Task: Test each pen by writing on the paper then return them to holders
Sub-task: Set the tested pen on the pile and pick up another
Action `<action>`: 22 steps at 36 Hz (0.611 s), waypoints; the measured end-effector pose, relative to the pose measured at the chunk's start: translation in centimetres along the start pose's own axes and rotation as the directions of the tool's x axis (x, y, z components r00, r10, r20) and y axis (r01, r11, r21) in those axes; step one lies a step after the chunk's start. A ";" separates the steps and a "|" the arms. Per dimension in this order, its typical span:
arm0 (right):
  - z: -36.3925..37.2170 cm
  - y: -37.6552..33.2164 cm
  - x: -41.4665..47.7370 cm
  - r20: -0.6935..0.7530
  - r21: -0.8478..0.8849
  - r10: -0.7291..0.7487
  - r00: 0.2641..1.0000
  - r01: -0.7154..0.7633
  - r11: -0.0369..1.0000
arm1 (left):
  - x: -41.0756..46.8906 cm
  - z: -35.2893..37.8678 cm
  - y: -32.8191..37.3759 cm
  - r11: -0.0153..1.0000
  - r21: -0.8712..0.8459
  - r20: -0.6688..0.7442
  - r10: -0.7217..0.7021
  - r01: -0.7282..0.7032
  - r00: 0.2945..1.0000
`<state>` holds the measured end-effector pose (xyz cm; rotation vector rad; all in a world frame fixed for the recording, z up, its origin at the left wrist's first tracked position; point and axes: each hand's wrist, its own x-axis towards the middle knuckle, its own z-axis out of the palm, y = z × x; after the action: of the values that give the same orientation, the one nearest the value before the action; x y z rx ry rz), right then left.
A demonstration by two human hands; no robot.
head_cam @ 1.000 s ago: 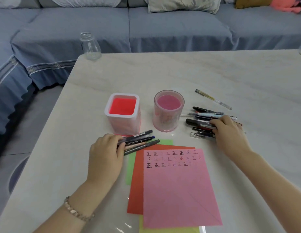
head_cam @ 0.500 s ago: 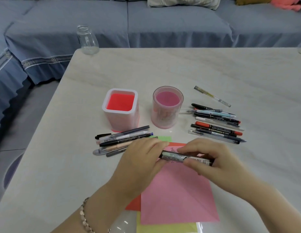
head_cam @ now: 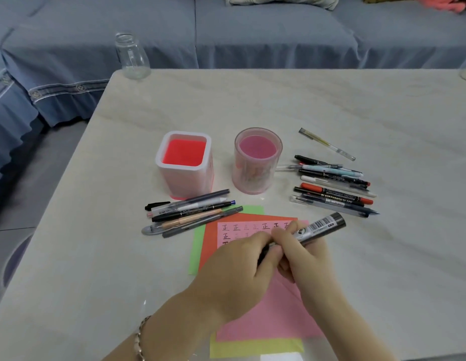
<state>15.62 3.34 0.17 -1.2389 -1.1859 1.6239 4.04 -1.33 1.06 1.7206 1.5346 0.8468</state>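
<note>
**Figure: pen testing, mid-sequence.** Your right hand [head_cam: 302, 259] wraps the barrel of a thick black marker [head_cam: 316, 228]. The marker slants just above the pink paper [head_cam: 273, 321], with its barcoded end pointing away to the right. Your left hand [head_cam: 237, 272] pinches the marker's near end between thumb and fingers (probably the cap, though the fingers hide the join). Whether the tip is exposed cannot be told.

Rows of written characters along the paper's far edge suggest that a number of pens have had their trial. The square holder [head_cam: 185, 181] and the round holder [head_cam: 252, 178] both show bare floors, so no pen is returned yet.

The near group of pens [head_cam: 190, 212] lies just in front of the square holder. The right-hand group of pens [head_cam: 333, 188] lies beside the round holder, and a single clear pen [head_cam: 327, 144] lies apart beyond it.

Judged from this layout, you are partway through testing, with the entire return step outstanding.
</note>
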 end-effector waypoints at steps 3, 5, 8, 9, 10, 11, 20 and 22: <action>-0.1 0.4 -0.1 -0.020 0.008 0.017 1.000 -0.017 1.000 | -0.1 0.3 -0.2 0.998 0.056 0.032 -0.016 0.014 0.999; -0.2 0.5 -0.2 0.000 0.030 0.028 1.000 -0.028 0.999 | -0.2 0.3 -0.2 0.999 0.038 0.047 -0.029 0.027 0.998; -0.6 0.8 -0.3 0.049 0.063 0.039 0.998 -0.042 0.997 | -0.5 0.4 -0.2 0.999 -0.028 0.071 -0.039 0.041 0.997; -0.8 0.9 -0.3 0.067 0.069 0.032 0.997 -0.036 0.997 | -0.5 0.4 -0.2 0.997 -0.057 0.077 -0.040 0.045 0.996; -1.0 1.0 -0.2 0.085 0.066 0.014 0.996 -0.020 0.998 | -0.6 0.4 -0.2 0.995 -0.090 0.082 -0.045 0.052 0.996; -1.2 1.0 -0.2 0.100 0.047 -0.011 0.995 0.006 0.999 | -0.6 0.3 -0.1 0.991 -0.121 0.088 -0.051 0.062 0.995; -3.3 0.3 0.9 -0.164 -0.055 -0.179 0.970 0.172 0.984 | -1.2 -0.3 -1.6 0.973 0.187 0.046 -0.148 0.137 0.988; -4.4 -0.1 1.2 -0.275 -0.076 -0.190 0.943 0.175 0.982 | -1.2 -0.3 -3.4 0.947 0.271 -0.122 -0.145 0.173 0.982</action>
<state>19.61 5.45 -0.52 -1.3004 -1.1300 1.2428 1.73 -2.20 -1.61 1.7400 1.9102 0.6669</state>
